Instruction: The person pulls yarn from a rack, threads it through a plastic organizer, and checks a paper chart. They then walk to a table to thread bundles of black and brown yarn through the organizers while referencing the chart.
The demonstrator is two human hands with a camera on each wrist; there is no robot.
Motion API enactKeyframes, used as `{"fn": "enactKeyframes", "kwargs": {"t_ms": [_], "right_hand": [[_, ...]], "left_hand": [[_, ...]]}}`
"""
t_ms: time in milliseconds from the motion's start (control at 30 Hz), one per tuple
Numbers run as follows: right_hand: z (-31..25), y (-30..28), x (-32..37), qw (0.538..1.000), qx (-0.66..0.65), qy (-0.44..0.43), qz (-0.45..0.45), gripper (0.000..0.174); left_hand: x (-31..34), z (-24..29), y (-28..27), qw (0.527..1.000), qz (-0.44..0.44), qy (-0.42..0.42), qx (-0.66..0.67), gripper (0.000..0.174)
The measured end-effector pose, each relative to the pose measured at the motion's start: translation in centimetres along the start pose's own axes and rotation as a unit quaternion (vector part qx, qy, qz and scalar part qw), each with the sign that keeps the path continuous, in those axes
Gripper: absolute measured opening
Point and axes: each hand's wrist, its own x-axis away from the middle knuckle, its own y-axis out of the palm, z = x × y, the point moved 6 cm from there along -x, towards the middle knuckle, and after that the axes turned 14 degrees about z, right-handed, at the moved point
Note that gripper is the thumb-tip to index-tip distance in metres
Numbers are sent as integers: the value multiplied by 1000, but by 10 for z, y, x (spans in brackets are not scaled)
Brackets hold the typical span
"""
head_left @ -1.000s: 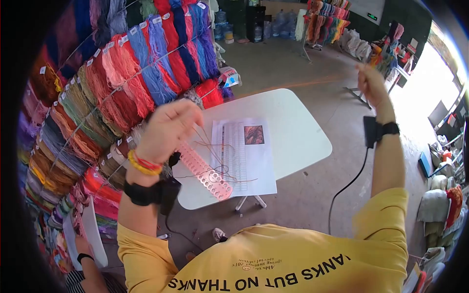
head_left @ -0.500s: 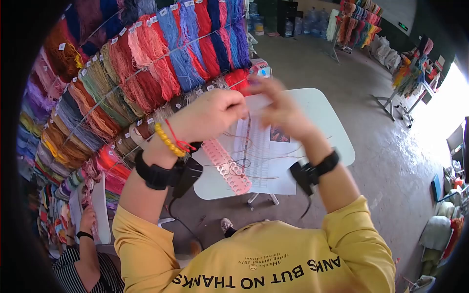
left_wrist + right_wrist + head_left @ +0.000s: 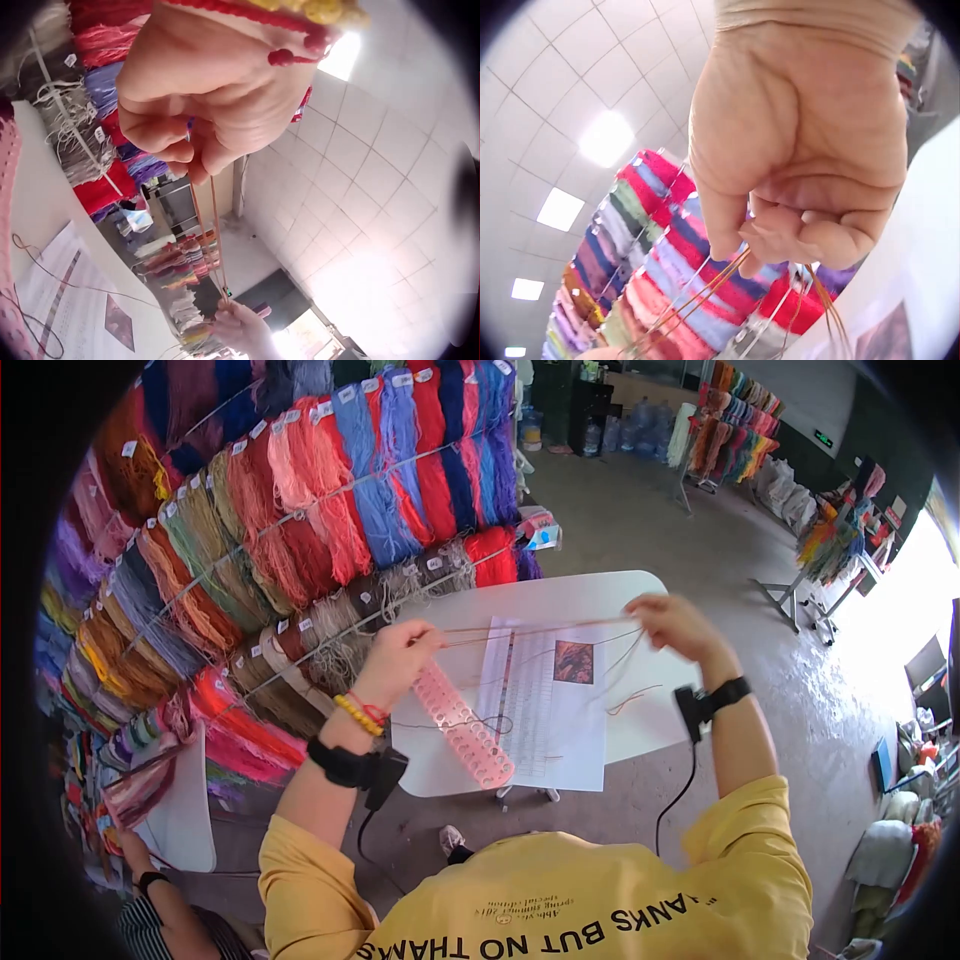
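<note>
Landmark: printed sheet (image 3: 575, 735) on the white table (image 3: 610, 588).

Left of sheet, beyond the table: hanging skeins (image 3: 365, 510), full and soft-looking.

Left hand (image 3: 395, 663): above and left of sheet; grasping one end of the brown threads (image 3: 540, 628) between thumb and fingertips.

Just left of sheet, partly over its edge: pink perforated strip (image 3: 460, 728), lying on the table. Looks thin, light, glossy. Judged bendable, perhaps slippery; best taken by both long edges, since the perforated rims may crease or catch. Dark loose thread (image 3: 505, 724) loops across strip and sheet; likely to snag if the strip is lifted.

Above the far part of sheet: brown threads, drawn nearly straight between the hands. Judged almost weightless, limp once slack, prone to tangling. Fine enough to slide through a loose pinch; hold both ends firmly and pull gently, as a hard tug might snap a strand.

Right hand (image 3: 685, 628): above and right of sheet; fingers curled, grasping the opposite end, further strands hanging from the fingers.
</note>
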Motion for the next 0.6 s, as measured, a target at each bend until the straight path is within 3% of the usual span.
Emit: {"fn": "enactKeyframes", "kwargs": {"t_ms": [67,100,133,233,267,333,400,467,500,600], "right_hand": [[10,-55,-34,988,28,-28,151,23],[1,-88,-39,923,196,-95,316,26],[-22,-101,-30,799,351,-159,462,30],[-77,-39,3,716,275,-337,546,39],[-89,6,7,822,176,-319,437,45],[-61,113,-4,941,41,-293,162,62],[-43,209,18,970,-4,-233,-71,73],[-19,255,30,968,-81,-54,-232,72],[-15,262,29,973,-71,-85,-205,67],[-9,271,27,974,-20,-181,-134,50]], "left_hand": [[0,-1,16,998,17,47,-38,17],[0,1,23,995,25,74,-57,17],[1,-2,30,996,13,68,-52,16],[4,-13,44,997,-17,49,-53,15],[5,-22,46,998,-22,26,-44,15],[11,-40,50,999,-29,-22,-26,15],[20,-52,46,998,-27,-55,14,16],[31,-63,36,993,-25,-102,59,17],[33,-72,28,999,-5,-52,2,18],[47,-104,10,996,45,-69,39,19]]}}
